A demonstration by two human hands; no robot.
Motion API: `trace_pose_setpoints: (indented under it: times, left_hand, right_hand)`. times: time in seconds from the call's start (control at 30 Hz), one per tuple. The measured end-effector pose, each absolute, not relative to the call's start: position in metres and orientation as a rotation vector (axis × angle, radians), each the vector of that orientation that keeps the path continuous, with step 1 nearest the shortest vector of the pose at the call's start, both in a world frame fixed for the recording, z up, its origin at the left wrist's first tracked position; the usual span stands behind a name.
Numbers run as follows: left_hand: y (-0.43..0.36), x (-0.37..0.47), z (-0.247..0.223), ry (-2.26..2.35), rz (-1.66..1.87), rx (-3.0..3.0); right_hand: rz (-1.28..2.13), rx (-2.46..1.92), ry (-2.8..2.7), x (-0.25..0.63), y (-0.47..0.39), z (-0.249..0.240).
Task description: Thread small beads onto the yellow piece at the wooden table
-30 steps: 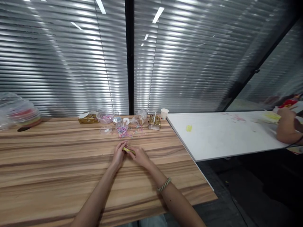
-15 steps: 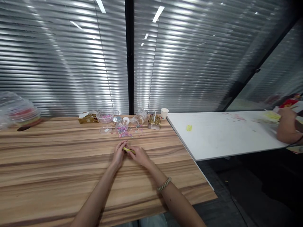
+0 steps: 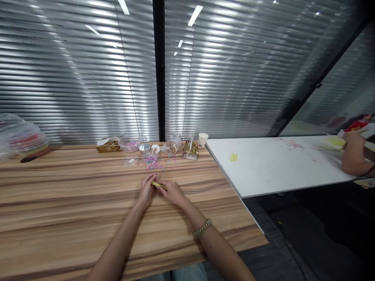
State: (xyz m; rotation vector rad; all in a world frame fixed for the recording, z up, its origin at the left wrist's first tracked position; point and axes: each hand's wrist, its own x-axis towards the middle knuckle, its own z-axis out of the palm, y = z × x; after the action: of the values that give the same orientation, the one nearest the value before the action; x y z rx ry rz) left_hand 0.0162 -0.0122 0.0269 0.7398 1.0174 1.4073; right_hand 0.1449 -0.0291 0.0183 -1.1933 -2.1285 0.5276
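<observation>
A slim yellow piece is held between my two hands, low over the wood-patterned table. My left hand closes on its left end, and my right hand pinches its right end. The fingertips partly hide the piece, so its full shape is unclear. Just beyond my hands lies a scatter of small pink, purple and blue pieces, beside an open clear bag filled with similar ones.
Along the back stand a gold box, a clear bowl, a gold tissue pack and a white cup. Stacked containers sit left. A yellow item lies on the white table; another person's arm is far right.
</observation>
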Motion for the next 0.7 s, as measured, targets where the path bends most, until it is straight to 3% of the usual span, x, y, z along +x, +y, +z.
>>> trace_pose_setpoints:
  times: [0.7]
  left_hand:
    - [-0.0134,0.0179,0.0277,1.027,1.392,0.788]
  right_hand:
    - [0.501,-1.186,-2.128,0.1448,-0.0292,0.0179]
